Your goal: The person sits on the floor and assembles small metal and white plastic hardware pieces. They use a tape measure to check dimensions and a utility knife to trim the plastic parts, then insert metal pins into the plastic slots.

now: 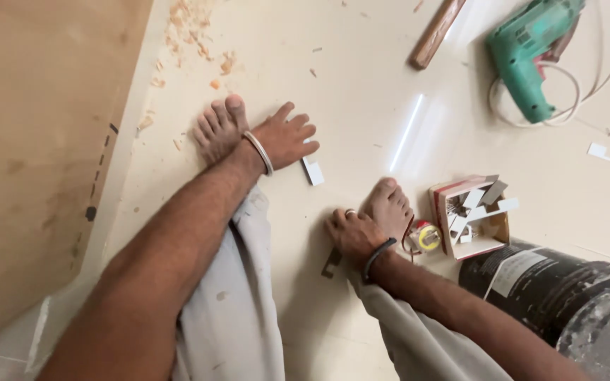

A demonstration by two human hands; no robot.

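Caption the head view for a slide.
Left hand flat on the cream floor beside a small white strip; right hand near a box of white offcuts.

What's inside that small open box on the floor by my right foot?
The small box holds a jumble of small white angled pieces, some sticking above its rim. Whatever lies beneath them at the bottom is covered.

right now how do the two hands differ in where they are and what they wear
The left hand lies flat on the floor, fingers spread, next to a small white piece; the right hand is curled by the right foot. The left wrist wears a pale metal bangle, the right wrist a dark band. The right hand also shows a ring; none is visible on the left. Both are low at the floor, each beside a bare foot.
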